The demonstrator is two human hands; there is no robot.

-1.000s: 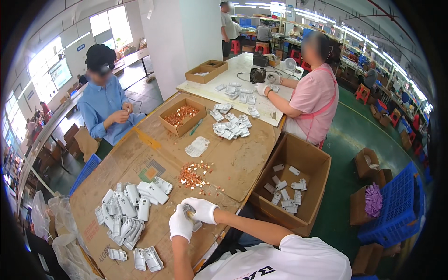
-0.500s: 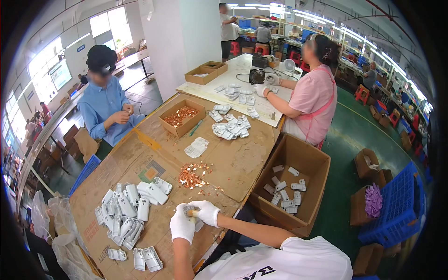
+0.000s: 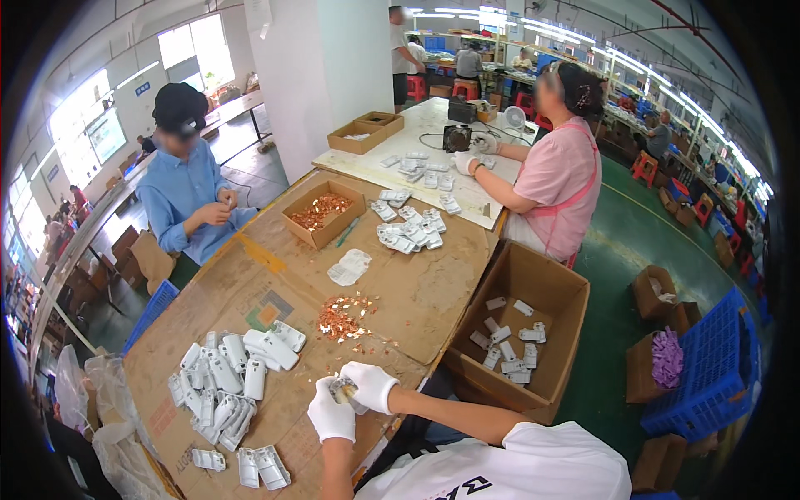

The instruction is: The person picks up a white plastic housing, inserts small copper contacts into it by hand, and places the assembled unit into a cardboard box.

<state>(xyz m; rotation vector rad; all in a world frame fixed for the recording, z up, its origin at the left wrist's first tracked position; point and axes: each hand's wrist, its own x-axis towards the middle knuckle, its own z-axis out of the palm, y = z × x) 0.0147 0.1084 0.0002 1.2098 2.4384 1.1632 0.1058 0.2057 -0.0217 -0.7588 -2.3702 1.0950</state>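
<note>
My left hand, in a white glove, is closed around a pale plastic casing at the near edge of the table. Mostly covered by my gloves, the casing shows only small parts. My right hand, also gloved, has its fingers closed at the casing's upper side; a yellowish spot shows between the hands, too small to name. Just beyond lies a loose heap of small copper-coloured pieces. Left of my hands, white plastic casings are piled up, with a few separate ones nearer me.
A cardboard box of copper-coloured pieces stands farther back, beside a green pen-like tool and a flattened white piece. At right, a deep carton holds several casings. One co-worker sits back right, another at left.
Both hands have shifted slightly, and the casing between them appears turned a little. The piles on the table look the same.
</note>
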